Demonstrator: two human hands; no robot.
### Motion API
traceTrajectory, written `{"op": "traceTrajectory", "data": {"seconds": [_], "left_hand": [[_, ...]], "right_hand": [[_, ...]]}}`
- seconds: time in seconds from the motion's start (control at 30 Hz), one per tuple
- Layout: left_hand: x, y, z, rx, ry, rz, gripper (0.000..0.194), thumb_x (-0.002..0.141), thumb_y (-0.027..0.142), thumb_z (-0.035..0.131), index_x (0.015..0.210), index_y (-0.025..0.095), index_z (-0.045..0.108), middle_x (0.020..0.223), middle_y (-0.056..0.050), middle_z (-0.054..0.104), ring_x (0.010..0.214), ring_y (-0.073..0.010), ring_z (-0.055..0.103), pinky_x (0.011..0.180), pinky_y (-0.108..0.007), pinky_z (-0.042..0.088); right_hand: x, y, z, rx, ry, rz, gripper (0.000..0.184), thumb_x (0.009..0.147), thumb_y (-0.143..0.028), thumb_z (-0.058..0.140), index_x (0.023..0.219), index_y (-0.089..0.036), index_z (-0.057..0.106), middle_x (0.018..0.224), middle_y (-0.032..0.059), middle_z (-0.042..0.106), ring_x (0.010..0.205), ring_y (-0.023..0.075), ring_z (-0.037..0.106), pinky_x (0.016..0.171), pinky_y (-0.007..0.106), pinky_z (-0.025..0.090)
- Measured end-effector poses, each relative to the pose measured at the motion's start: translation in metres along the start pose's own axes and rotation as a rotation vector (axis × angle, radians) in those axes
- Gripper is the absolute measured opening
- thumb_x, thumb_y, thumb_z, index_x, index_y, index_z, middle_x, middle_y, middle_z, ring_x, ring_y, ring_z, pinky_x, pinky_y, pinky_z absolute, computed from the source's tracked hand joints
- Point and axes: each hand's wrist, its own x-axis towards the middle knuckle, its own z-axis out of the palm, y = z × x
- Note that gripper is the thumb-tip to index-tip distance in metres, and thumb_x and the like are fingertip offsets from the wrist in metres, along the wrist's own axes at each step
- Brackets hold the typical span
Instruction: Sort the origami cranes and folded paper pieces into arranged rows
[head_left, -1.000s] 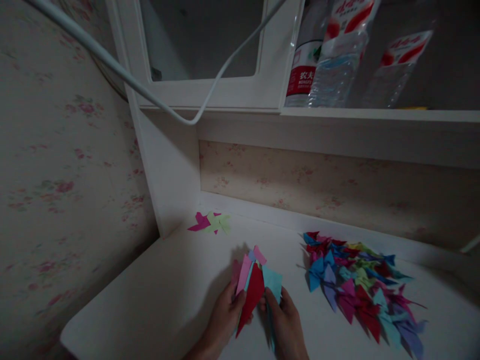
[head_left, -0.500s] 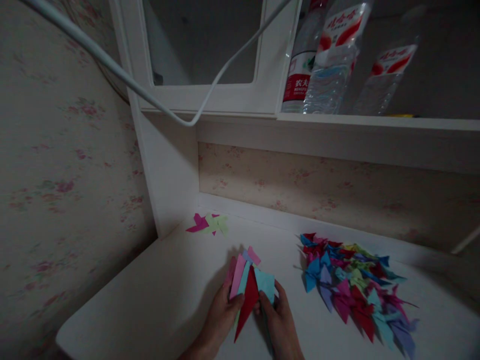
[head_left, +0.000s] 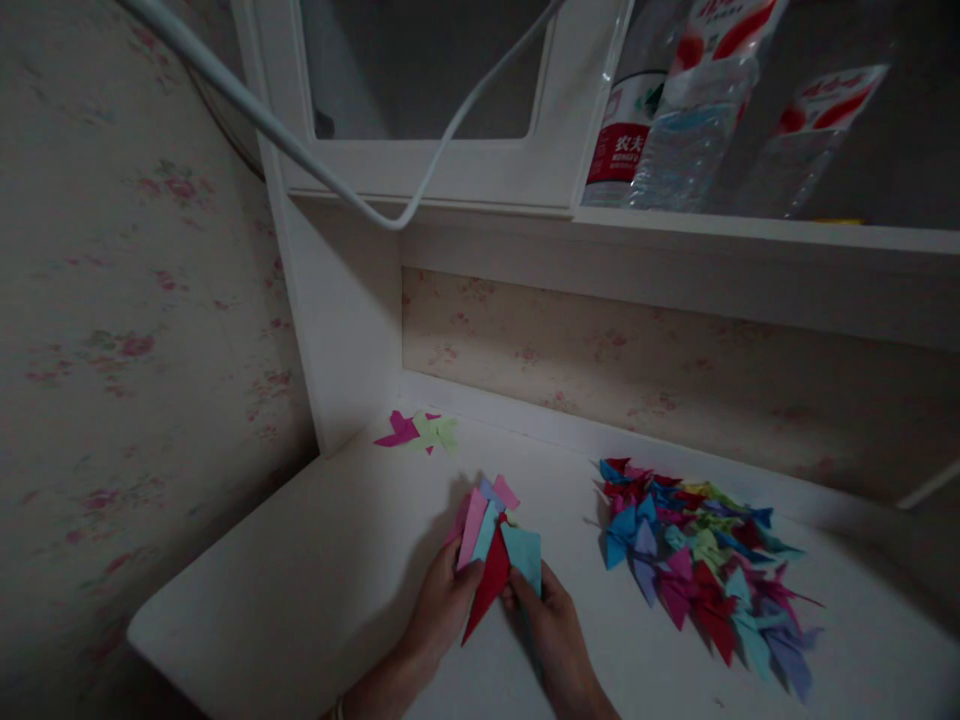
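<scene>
My left hand (head_left: 441, 608) and my right hand (head_left: 550, 622) together hold a fanned stack of coloured paper pieces (head_left: 491, 538) just above the white desk (head_left: 322, 570). Pink, light blue and red sheets show in the fan. The left thumb presses on the pink and red pieces; the right fingers pinch the light blue piece at its lower edge. To the right of my hands lies a pile of folded paper shapes (head_left: 701, 565) in red, blue, purple and green. At the desk's back left corner lie two folded shapes, magenta and pale green (head_left: 420, 431).
Floral wallpaper covers the wall (head_left: 135, 330) on the left. A white shelf (head_left: 765, 235) above the desk carries water bottles (head_left: 679, 110). A white cable (head_left: 315, 165) hangs across a framed mirror or window at the top.
Both hands with the paper fan stay in nearly the same place; the view has shifted slightly and the red piece sits a little lower between my hands.
</scene>
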Motion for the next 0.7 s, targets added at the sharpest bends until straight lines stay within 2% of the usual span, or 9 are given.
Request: {"op": "traceTrajectory", "data": {"seconds": [0.1, 0.23, 0.33, 0.4, 0.47, 0.53, 0.63, 0.7], "left_hand": [[0.0, 0.0, -0.001, -0.026, -0.005, -0.015, 0.044, 0.08, 0.028, 0.059, 0.122, 0.014, 0.056, 0.121, -0.012, 0.064, 0.109, -0.0259, 0.06, 0.095, -0.034, 0.045], [0.002, -0.001, -0.001, 0.03, 0.05, -0.016, 0.04, 0.077, 0.027, 0.061, 0.114, 0.013, 0.06, 0.113, -0.011, 0.067, 0.102, -0.025, 0.062, 0.09, -0.032, 0.047], [0.015, -0.005, -0.003, 0.07, 0.011, -0.044, 0.041, 0.078, 0.031, 0.059, 0.115, 0.013, 0.058, 0.102, -0.011, 0.069, 0.077, -0.0208, 0.067, 0.067, -0.029, 0.053], [0.036, -0.005, -0.01, 0.172, 0.018, -0.07, 0.04, 0.081, 0.03, 0.055, 0.117, 0.013, 0.055, 0.097, -0.009, 0.068, 0.06, -0.015, 0.063, 0.052, -0.025, 0.05], [0.066, -0.001, -0.024, 0.358, 0.099, -0.057, 0.032, 0.084, 0.024, 0.051, 0.113, 0.013, 0.058, 0.095, -0.008, 0.068, 0.059, -0.0115, 0.062, 0.052, -0.021, 0.05], [0.102, 0.01, -0.044, 0.428, 0.161, -0.051, 0.029, 0.086, 0.023, 0.047, 0.112, 0.013, 0.057, 0.096, -0.008, 0.068, 0.06, -0.0105, 0.062, 0.056, -0.021, 0.051], [0.151, 0.035, -0.073, 0.553, 0.238, -0.023, 0.031, 0.09, 0.024, 0.041, 0.111, 0.009, 0.058, 0.092, -0.011, 0.07, 0.073, -0.0179, 0.067, 0.066, -0.028, 0.053], [0.169, 0.051, -0.086, 0.657, 0.269, 0.03, 0.033, 0.091, 0.027, 0.04, 0.107, 0.008, 0.061, 0.097, -0.014, 0.07, 0.09, -0.0243, 0.066, 0.078, -0.034, 0.052]], "right_hand": [[-0.001, 0.003, -0.001, 0.021, 0.05, 0.026, 0.031, 0.077, -0.046, 0.065, 0.073, -0.015, 0.064, 0.06, -0.0015, 0.055, 0.06, 0.014, 0.046, 0.058, 0.024, 0.036], [0.0, 0.006, -0.003, 0.115, 0.118, 0.055, 0.029, 0.075, -0.045, 0.067, 0.072, -0.017, 0.062, 0.061, -0.0021, 0.055, 0.06, 0.014, 0.047, 0.059, 0.024, 0.037], [0.001, 0.008, -0.004, 0.172, 0.141, 0.069, 0.027, 0.076, -0.043, 0.068, 0.072, -0.018, 0.06, 0.061, -0.0031, 0.055, 0.061, 0.0136, 0.048, 0.061, 0.024, 0.039], [0.001, 0.008, -0.005, 0.202, 0.174, 0.075, 0.027, 0.074, -0.043, 0.07, 0.072, -0.017, 0.06, 0.062, -0.0024, 0.056, 0.061, 0.0141, 0.049, 0.062, 0.025, 0.04], [0.001, 0.008, -0.005, 0.223, 0.198, 0.074, 0.028, 0.071, -0.042, 0.072, 0.073, -0.017, 0.06, 0.062, -0.0017, 0.057, 0.061, 0.0144, 0.05, 0.061, 0.026, 0.041], [0.0, 0.007, -0.005, 0.229, 0.202, 0.066, 0.028, 0.071, -0.042, 0.073, 0.073, -0.016, 0.062, 0.062, -0.0016, 0.057, 0.061, 0.0141, 0.05, 0.06, 0.025, 0.041], [-0.001, 0.005, -0.003, 0.231, 0.199, 0.052, 0.027, 0.071, -0.041, 0.073, 0.076, -0.016, 0.063, 0.062, -0.002, 0.057, 0.06, 0.0132, 0.049, 0.059, 0.024, 0.04], [-0.001, 0.004, -0.002, 0.231, 0.184, 0.054, 0.027, 0.072, -0.041, 0.072, 0.077, -0.017, 0.063, 0.063, -0.0023, 0.056, 0.06, 0.013, 0.049, 0.059, 0.024, 0.039]]}}
